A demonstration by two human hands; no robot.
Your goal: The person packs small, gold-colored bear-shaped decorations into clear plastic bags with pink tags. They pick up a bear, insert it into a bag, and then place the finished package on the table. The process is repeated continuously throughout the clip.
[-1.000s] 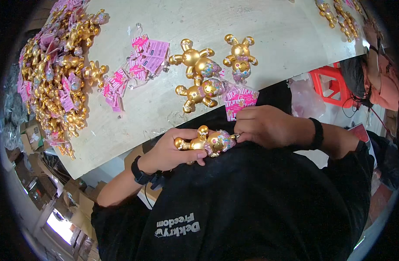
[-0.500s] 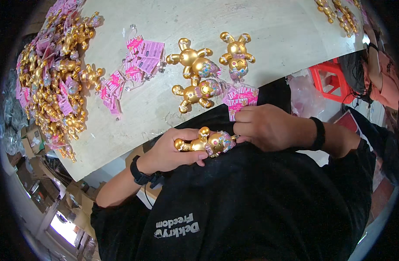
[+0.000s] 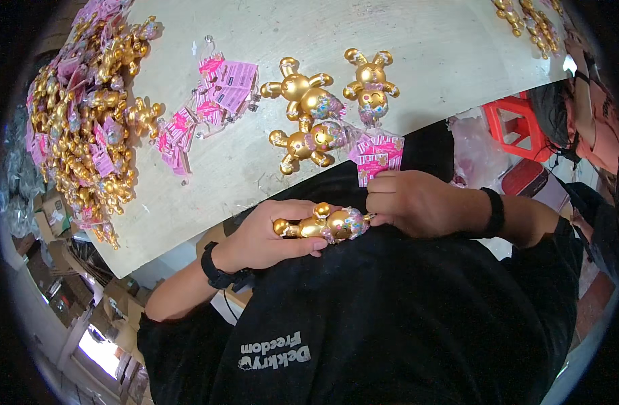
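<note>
- Head view: compared with half a second ago, the held gold doll [image 3: 331, 225] has dipped or rolled slightly, its raised arm sitting lower.
- It is off the table [image 3: 215, 177], just beyond the near edge, in front of the black shirt [image 3: 397, 317].
- The left hand [image 3: 263, 231] has fingers and thumb wrapped around its body; the right hand [image 3: 412, 202] has fingers drawn narrow at the crown (what they pinch is hidden, so I cannot tell).
- A hard tug or loose left grip could drop the smooth doll; the right knuckles could knock the pink cards [image 3: 373, 169] beside them off the near edge.
- Head points right, feet left; long axis nearly level.
</note>
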